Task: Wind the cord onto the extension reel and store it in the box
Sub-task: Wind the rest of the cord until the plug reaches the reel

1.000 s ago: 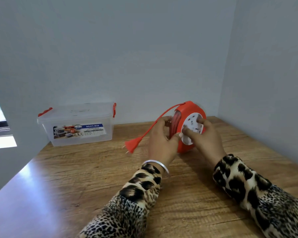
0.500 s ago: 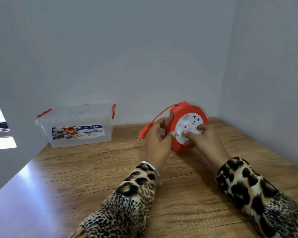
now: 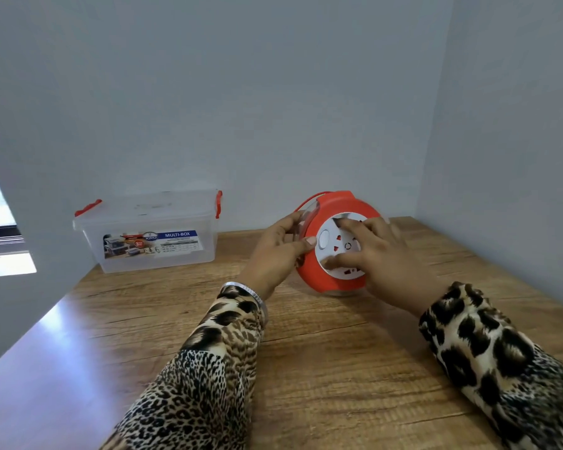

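A round red extension reel (image 3: 312, 267) with a white socket face stands on edge on the wooden table (image 3: 322, 368), tilted toward me. My left hand (image 3: 278, 251) grips its left rim, thumb on the red front. My right hand (image 3: 377, 251) lies spread on the white socket face, fingers pressing it. Only a short loop of red cord (image 3: 306, 202) arcs over the reel's top left; the plug is hidden. The clear plastic box (image 3: 156, 251) with red latches stands at the back left, its lid on.
Grey walls close the table at the back and right, forming a corner behind the reel. A bright window (image 3: 0, 241) lies at the far left. The table's left edge runs diagonally toward me.
The red cord and its plug, hanging out to the left a second ago, have been drawn into the reel. My right hand has turned on the socket face; the reel now faces me more.
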Action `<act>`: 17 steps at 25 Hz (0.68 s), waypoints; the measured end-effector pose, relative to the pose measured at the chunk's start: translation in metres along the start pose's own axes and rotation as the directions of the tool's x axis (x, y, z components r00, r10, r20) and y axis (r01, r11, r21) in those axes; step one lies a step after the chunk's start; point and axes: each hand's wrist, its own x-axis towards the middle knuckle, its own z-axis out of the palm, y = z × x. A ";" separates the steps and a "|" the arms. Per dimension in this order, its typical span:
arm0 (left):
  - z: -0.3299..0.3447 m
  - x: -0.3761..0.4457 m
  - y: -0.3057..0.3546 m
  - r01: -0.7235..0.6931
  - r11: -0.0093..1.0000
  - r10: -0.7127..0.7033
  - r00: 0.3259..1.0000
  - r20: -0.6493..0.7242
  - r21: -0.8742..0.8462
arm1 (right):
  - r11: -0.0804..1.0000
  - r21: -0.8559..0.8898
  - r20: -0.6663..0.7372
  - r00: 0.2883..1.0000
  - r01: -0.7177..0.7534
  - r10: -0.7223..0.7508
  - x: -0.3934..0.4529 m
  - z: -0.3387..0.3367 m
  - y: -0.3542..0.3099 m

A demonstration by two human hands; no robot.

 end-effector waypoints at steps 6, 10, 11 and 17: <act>0.004 -0.003 0.003 0.000 1.000 0.000 1.000 0.011 0.001 | 0.996 -0.089 -0.097 0.995 0.028 -0.037 0.000 0.001 0.002; 0.006 -0.003 0.003 -0.020 0.997 0.021 1.000 -0.011 0.080 | 0.994 -0.111 -0.115 0.993 -0.006 -0.007 -0.003 0.003 -0.001; 0.006 -0.003 0.003 -0.020 0.996 0.021 1.000 -0.012 0.088 | 0.993 -0.117 -0.120 0.993 -0.011 -0.003 -0.003 0.002 -0.001; 0.002 -0.001 0.010 -0.063 0.993 0.064 0.998 -0.010 0.102 | 0.984 -0.179 -0.174 0.984 -0.005 -0.027 -0.003 0.005 -0.001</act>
